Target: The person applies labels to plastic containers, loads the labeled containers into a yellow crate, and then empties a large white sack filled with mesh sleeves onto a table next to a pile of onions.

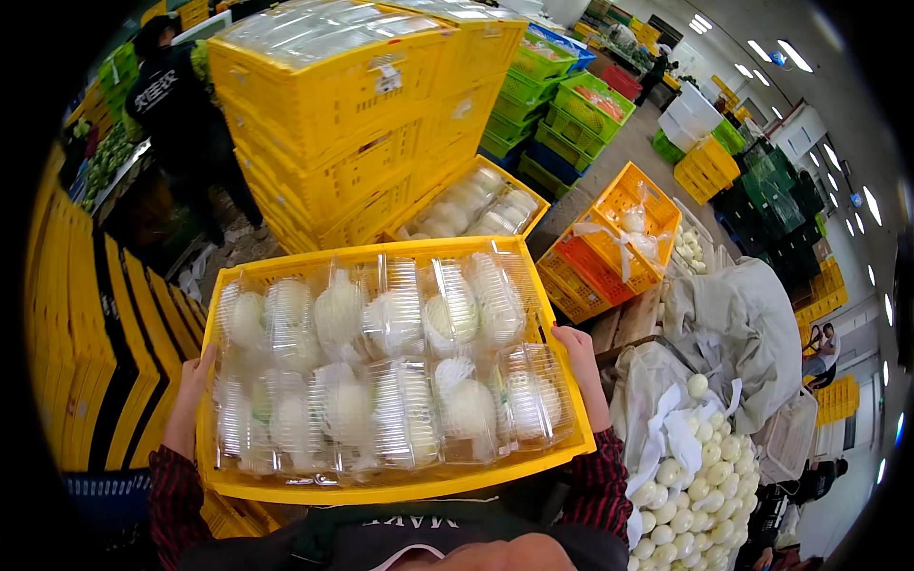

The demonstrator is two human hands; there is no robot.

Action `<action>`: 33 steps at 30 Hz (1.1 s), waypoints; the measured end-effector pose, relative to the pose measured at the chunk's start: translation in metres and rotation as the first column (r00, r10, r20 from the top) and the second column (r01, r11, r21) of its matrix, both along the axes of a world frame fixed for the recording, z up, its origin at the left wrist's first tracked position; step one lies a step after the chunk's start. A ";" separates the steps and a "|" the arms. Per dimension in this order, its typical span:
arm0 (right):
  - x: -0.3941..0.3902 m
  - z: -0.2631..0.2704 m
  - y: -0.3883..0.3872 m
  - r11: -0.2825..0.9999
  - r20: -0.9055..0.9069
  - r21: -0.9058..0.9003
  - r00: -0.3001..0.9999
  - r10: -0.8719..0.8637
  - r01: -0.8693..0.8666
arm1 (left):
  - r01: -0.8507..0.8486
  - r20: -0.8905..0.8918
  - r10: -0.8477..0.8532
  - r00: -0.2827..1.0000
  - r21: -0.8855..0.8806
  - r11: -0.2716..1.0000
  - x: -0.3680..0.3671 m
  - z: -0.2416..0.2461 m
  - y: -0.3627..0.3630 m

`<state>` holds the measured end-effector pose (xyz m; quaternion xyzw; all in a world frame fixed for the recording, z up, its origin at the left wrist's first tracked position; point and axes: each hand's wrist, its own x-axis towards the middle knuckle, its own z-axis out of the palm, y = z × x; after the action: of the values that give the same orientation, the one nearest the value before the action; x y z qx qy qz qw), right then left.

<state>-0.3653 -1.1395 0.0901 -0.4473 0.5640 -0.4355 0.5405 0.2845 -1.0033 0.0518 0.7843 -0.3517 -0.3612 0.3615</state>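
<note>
A yellow plastic crate (371, 492) is held up before my chest by its two short sides. My left hand (191, 382) grips the left side, its fingers partly hidden by the rim. On the opposite side my right hand (577, 350) has hold of the edge. Inside, clear plastic clamshell boxes (400, 407) stand on edge in two rows. They contain pale peeled onions, some in white foam net. Just beyond the crate is another yellow crate (539, 214) with similar packs (457, 207) in it.
Tall stacked yellow crates (335, 121) rise ahead, and folded yellow crates (86, 357) line the left. A person (186, 121) stands at far left. On the right are orange crates (593, 264), a cloth sack (735, 328) and a heap of peeled onions (692, 507). Green crates (571, 121) stand farther back.
</note>
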 end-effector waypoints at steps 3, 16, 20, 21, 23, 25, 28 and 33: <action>-0.037 -0.010 -0.076 0.998 -0.110 0.028 0.992 0.066 -0.063 | -0.038 -0.207 0.034 0.978 -0.016 0.999 -0.065 0.022 -0.059; -0.153 -0.082 -0.534 0.956 -0.556 -0.017 0.797 0.235 -0.294 | -0.466 -0.086 0.459 0.884 -0.089 0.880 -0.283 -0.100 -0.261; -0.156 -0.095 -0.685 0.960 -0.604 0.029 0.761 0.239 -0.278 | -0.513 -0.220 0.488 0.844 -0.068 0.856 -0.366 -0.089 -0.331; -0.150 -0.098 -0.714 0.958 -0.634 -0.002 0.741 0.221 -0.287 | -0.496 -0.236 0.464 0.854 -0.098 0.863 -0.386 -0.076 -0.351; -0.150 -0.111 -0.779 0.948 -0.692 -0.062 0.698 0.185 -0.313 | -0.486 -0.263 0.459 0.848 -0.042 0.873 -0.407 -0.083 -0.381; -0.140 -0.130 -0.827 0.930 -0.630 -0.036 0.731 0.263 -0.366 | -0.443 -0.237 0.428 0.872 -0.015 0.896 -0.419 -0.104 -0.402; -0.125 -0.168 -0.862 0.907 -0.403 0.039 0.824 0.398 -0.419 | -0.308 -0.138 0.311 0.940 0.043 0.950 -0.423 -0.119 -0.434; -0.130 -0.213 -0.837 0.881 -0.812 -0.056 0.534 0.233 -0.470 | -0.265 -0.038 0.267 0.963 0.044 0.963 -0.419 -0.121 -0.457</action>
<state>-0.4951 -1.9760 -0.1227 -0.7654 0.5748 -0.1476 0.2489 -0.1347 -1.4600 -0.0690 0.8231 -0.2281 -0.3334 0.3991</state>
